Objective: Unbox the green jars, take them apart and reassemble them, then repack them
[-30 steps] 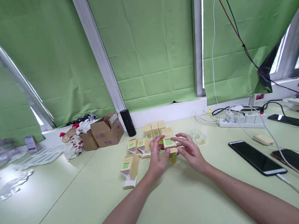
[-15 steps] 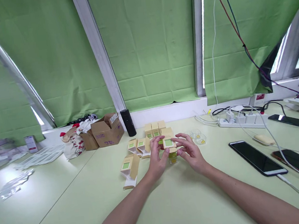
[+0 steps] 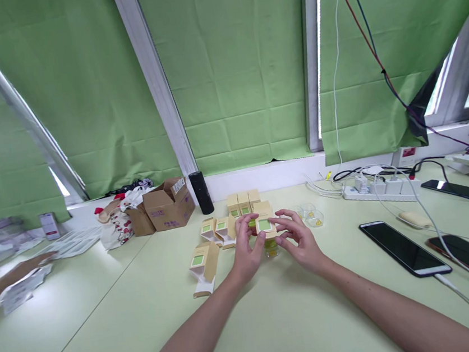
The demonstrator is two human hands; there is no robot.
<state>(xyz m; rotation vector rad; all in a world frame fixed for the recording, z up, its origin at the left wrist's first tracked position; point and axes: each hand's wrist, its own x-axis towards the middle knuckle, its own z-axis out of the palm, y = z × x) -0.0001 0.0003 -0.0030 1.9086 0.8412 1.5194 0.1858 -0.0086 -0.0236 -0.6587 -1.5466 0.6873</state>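
A small tan cardboard box (image 3: pixel 265 226) with a green window is held between my two hands. My left hand (image 3: pixel 246 248) grips its left side, and my right hand (image 3: pixel 300 242) has its fingertips on the right side. Just below the box is a small clear container (image 3: pixel 272 250) with something yellow in it; whether it is partly inside the box I cannot tell. To the left of my hands stand open-flapped boxes of the same kind, the nearest one (image 3: pixel 204 261) with its white flap on the table. More such boxes (image 3: pixel 243 199) stand in a row behind.
Clear round containers (image 3: pixel 314 219) lie right of the boxes. A phone (image 3: pixel 403 247) with a charging cable and a power strip (image 3: pixel 380 190) are on the right. A brown carton (image 3: pixel 169 209) and black cylinder (image 3: pixel 201 193) stand behind. At far left is another person's hand (image 3: pixel 36 260).
Another person's arm has come in from the left edge over the plastic packets. The box between my hands has lowered slightly over the clear container; my hands have hardly moved.
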